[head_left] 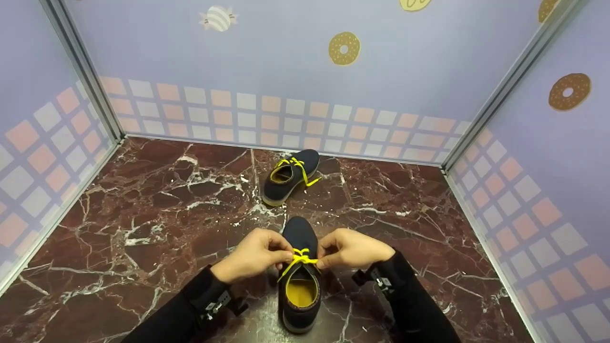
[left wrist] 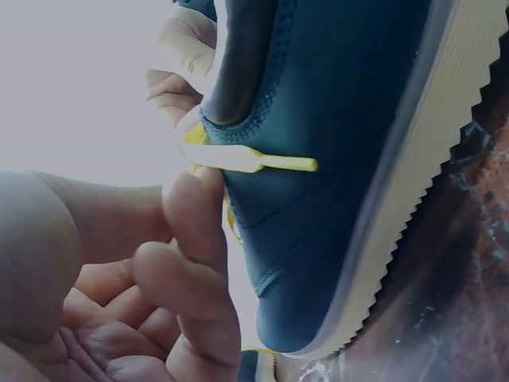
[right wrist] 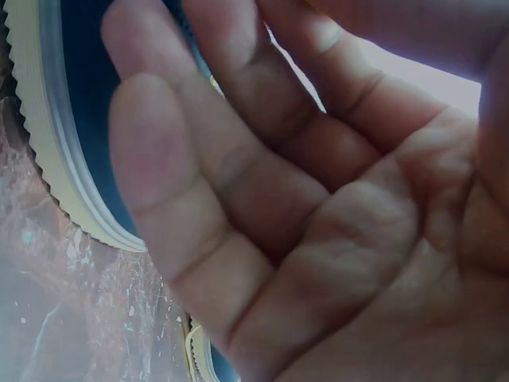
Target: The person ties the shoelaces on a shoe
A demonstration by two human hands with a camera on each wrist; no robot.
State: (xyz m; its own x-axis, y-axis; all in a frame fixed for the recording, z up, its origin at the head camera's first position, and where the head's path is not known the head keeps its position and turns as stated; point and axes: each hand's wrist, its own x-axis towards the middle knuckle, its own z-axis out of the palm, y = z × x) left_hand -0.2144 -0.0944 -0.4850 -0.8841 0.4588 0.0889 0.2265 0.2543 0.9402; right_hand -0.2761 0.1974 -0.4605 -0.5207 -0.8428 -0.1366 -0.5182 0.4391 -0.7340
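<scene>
A dark shoe with a yellow inside (head_left: 299,232) stands on the floor between my hands, toe pointing away. Its yellow shoelace (head_left: 302,259) is crossed in a small bow-like knot over the tongue. My left hand (head_left: 257,255) pinches the lace on the left side between thumb and forefinger; a lace end (left wrist: 288,162) hangs down along the shoe's side in the left wrist view. On the right, my right hand (head_left: 355,248) pinches the lace with thumb and finger. In the right wrist view its curled fingers (right wrist: 159,143) hide most of the lace.
A second dark shoe (head_left: 310,161) with yellow laces stands farther off, toe angled right, one lace end trailing onto the floor. Brown marbled floor (head_left: 190,228) surrounds both. Patterned panels (head_left: 286,57) enclose the back and both sides.
</scene>
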